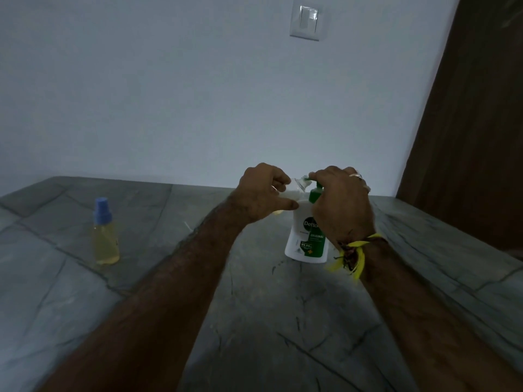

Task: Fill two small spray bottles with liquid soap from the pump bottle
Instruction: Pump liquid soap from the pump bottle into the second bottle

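Note:
A white pump bottle (304, 244) with a green label and green pump stands on the grey stone counter (254, 321). My right hand (343, 199) lies over the green pump head, fingers curled round it. My left hand (264, 193) holds a small clear spray bottle (298, 185), tilted, its open mouth at the pump's nozzle; most of that bottle is hidden by my fingers. A second spray bottle (105, 233) with a blue cap and yellow liquid inside stands upright at the left.
A pale wall rises behind the counter with a light switch (307, 19) high up. A dark wooden door (475, 123) stands at the right. A ring and a yellow wrist thread (356, 250) are on my right hand and arm.

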